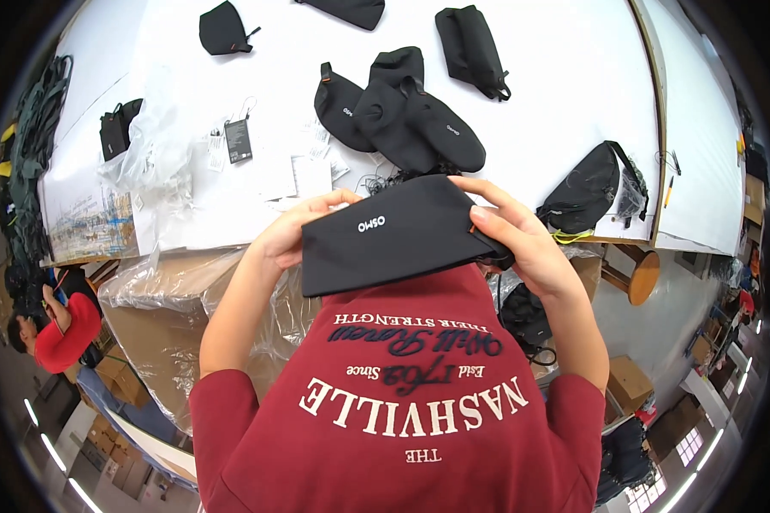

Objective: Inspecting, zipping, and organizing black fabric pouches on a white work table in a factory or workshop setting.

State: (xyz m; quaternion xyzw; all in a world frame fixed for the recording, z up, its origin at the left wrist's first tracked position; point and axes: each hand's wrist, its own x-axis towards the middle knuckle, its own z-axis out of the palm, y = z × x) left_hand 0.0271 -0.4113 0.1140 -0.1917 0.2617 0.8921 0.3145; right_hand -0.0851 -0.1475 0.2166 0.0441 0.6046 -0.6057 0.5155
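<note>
A flat black fabric pouch (402, 235) with a small white print is held up in front of my chest, slightly tilted. My left hand (293, 229) grips its left end, with the fingers partly hidden behind the top edge. At the right end my right hand (515, 235) is closed on the pouch, thumb on the front beside a small orange tab and fingers along the upper corner. Just beyond the pouch, several black pouches (402, 111) lie in a heap on the white table (556, 103).
More black pouches, one long (472, 51) and one small (225, 28), lie farther back. Clear plastic bags (154, 154) and hang tags (238, 139) are on the left; a black bag (583, 190) is at right. A plastic-covered carton (158, 316) stands below the table edge. Someone in red (67, 333) is at far left.
</note>
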